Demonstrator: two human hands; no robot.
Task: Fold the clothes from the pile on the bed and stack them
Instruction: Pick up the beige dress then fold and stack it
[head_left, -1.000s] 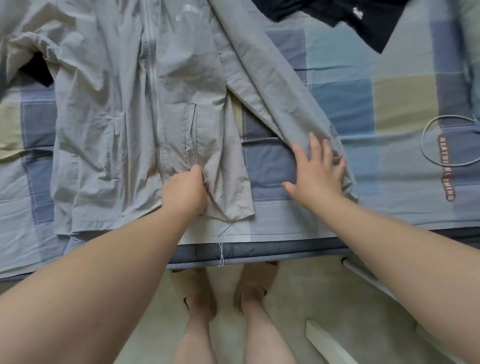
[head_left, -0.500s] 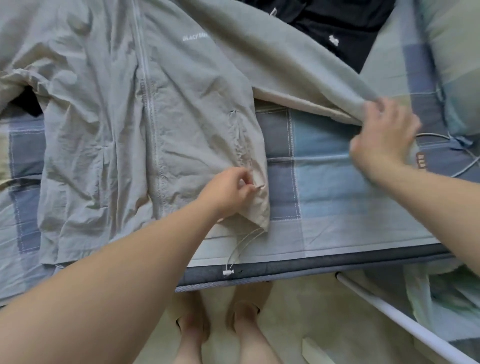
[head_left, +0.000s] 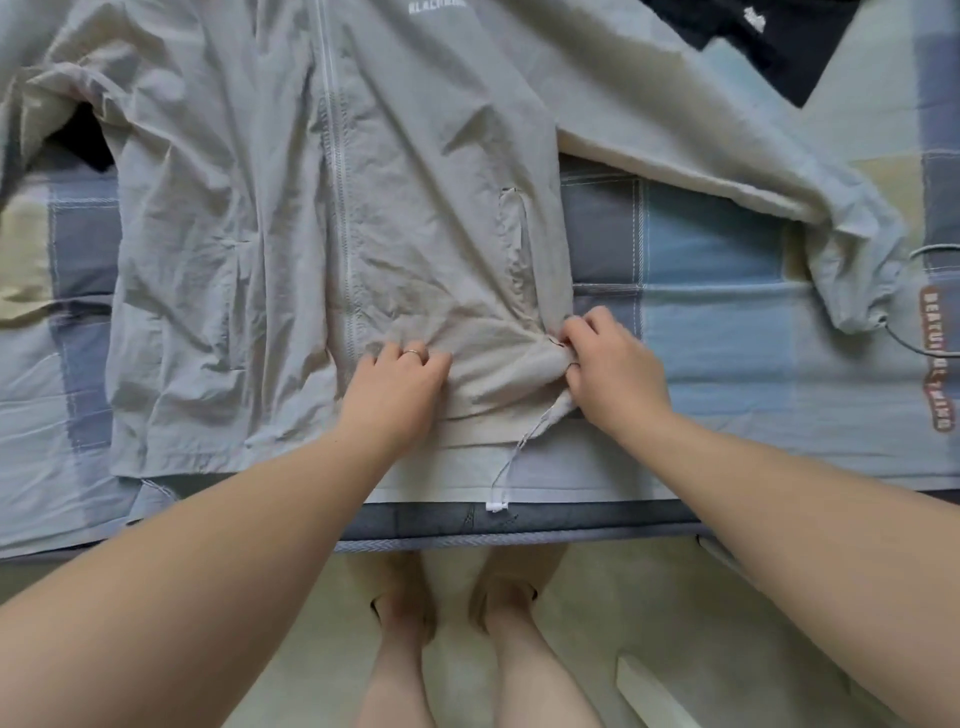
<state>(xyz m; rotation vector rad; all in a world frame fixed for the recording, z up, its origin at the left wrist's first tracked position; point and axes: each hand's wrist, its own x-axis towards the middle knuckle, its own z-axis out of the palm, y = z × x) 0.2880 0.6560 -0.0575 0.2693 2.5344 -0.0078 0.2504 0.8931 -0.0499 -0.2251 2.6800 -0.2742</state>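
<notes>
A light grey zip-up jacket (head_left: 270, 218) lies front-up and spread flat on the bed, its hem toward me. Its right sleeve (head_left: 727, 156) stretches out to the right, the cuff (head_left: 857, 291) bunched near the bed's right side. My left hand (head_left: 400, 384) rests on the lower front panel just right of the zipper, fingers bent into the cloth. My right hand (head_left: 608, 364) pinches the jacket's lower right hem corner, which is gathered into folds. A white drawstring (head_left: 511, 457) hangs from that corner over the bed's edge.
The bed carries a blue, grey and cream checked sheet (head_left: 717, 270). A dark navy garment (head_left: 769, 36) lies at the top right and a black one (head_left: 83, 140) peeks from under the left sleeve. A thin cable (head_left: 930, 254) loops at the right. My feet stand on the floor below.
My right hand let go of the sleeve, which now lies out to the right, and came back to pinch the hem corner. My left hand shifted left onto the front panel.
</notes>
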